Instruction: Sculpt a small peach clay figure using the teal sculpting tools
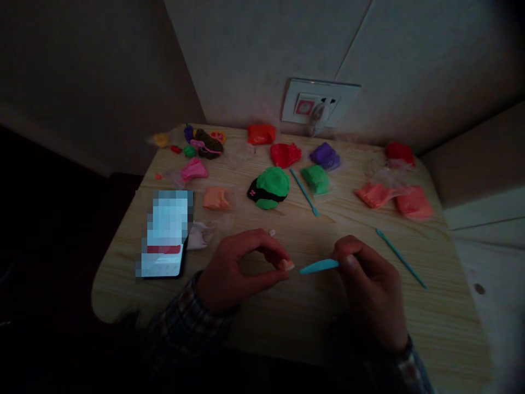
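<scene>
My left hand (241,268) pinches a small piece of pale orange clay (287,265) between thumb and fingertips, with a whitish edge on its right side. In my right hand (369,282) is a light blue plastic clay knife (320,266), its blade pointing left. The blade's tip is close to the clay piece but apart from it. Just beyond my left hand, a tiny white ring-like bit (272,232) lies on the table. Farther back sits a green clay cap (271,186) with a black band and a small pink ornament.
A lit phone (166,235) lies at the left, beside a bag of white clay (197,235). Blue tools (303,191) and bagged clay, including orange (217,198), green (316,179) and coral (413,202), lie about. Small clay models (208,143) stand back left; a wall socket (320,104) is behind.
</scene>
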Motion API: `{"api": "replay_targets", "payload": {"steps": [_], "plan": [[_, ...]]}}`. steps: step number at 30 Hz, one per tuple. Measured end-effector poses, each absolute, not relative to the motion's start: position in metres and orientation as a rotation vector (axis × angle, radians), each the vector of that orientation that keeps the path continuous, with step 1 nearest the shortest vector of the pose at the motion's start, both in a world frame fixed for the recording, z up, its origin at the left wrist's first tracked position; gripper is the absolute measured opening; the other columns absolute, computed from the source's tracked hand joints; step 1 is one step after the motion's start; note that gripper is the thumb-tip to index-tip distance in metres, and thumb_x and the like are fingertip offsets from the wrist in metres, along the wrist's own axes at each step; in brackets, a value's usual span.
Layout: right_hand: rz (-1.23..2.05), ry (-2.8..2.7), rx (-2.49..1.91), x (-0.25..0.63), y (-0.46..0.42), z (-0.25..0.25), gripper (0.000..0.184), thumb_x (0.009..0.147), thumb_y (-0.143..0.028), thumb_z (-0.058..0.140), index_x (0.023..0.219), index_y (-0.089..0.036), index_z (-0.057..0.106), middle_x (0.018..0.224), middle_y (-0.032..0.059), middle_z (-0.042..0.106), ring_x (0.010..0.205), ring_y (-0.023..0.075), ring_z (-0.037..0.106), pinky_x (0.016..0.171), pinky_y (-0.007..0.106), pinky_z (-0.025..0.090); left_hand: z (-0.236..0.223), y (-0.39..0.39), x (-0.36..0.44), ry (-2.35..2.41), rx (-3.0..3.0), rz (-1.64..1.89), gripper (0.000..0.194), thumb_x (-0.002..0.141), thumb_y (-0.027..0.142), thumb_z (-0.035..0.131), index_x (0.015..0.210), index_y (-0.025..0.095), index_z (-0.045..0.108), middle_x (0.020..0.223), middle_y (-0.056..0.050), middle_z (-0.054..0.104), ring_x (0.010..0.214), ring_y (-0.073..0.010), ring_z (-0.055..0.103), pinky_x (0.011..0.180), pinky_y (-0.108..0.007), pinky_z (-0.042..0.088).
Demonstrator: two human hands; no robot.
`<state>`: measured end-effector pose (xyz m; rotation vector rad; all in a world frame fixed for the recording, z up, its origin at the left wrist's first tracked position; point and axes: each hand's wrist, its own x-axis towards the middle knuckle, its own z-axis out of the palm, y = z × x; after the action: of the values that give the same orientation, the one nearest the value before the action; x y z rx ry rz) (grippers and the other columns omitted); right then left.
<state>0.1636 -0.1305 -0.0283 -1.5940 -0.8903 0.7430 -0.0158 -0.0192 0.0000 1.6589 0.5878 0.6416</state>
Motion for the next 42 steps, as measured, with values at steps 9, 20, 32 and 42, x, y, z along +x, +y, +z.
{"api": "replay_targets", "payload": {"steps": [9,20,32,42], "plan": [[0.699,-0.984,-1.611,0.162,-0.128,-0.024,0.017,0.082,-0.026,0.059,0.066,-0.02,0.056,0.064,-0.0019,0.048,0.063,0.0133,0.046,0.056,0.026,0.033,0.002,-0.02,-0.015,0.571,1.758,0.636,0.006,0.073,0.015,0.071,0.076,0.014,0.066,0.071,-0.002,0.068,0.066,-0.0131,0.063,0.065,-0.024,0.052],[0.732,-0.861,-1.645,0.162,-0.131,-0.027,0.019,0.083,-0.033,0.059,0.068,-0.021,0.055,0.064,-0.0024,0.046,0.061,0.0125,0.041,0.055,0.025,0.031,0.001,-0.02,-0.015,0.533,1.66,0.623,0.006,0.073,0.016,0.071,0.076,0.013,0.066,0.071,-0.003,0.068,0.065,-0.0116,0.062,0.064,-0.023,0.052],[1.132,-0.692,-1.408,0.16,-0.135,-0.026,0.022,0.089,-0.041,0.053,0.082,-0.022,0.061,0.064,-0.0026,0.041,0.059,0.0106,0.036,0.053,0.024,0.03,-0.002,-0.02,-0.018,0.628,1.555,0.629,0.007,0.074,0.014,0.069,0.079,0.015,0.064,0.075,-0.001,0.066,0.069,-0.011,0.061,0.068,-0.023,0.052],[0.835,-0.888,-1.613,0.157,-0.139,-0.026,0.041,0.093,-0.05,0.04,0.082,-0.021,0.068,0.059,-0.0014,0.047,0.054,0.0103,0.042,0.049,0.024,0.03,-0.003,-0.019,-0.018,0.624,1.52,0.579,0.008,0.077,0.013,0.064,0.084,0.015,0.065,0.082,-0.002,0.065,0.074,-0.0107,0.06,0.072,-0.022,0.051]]}}
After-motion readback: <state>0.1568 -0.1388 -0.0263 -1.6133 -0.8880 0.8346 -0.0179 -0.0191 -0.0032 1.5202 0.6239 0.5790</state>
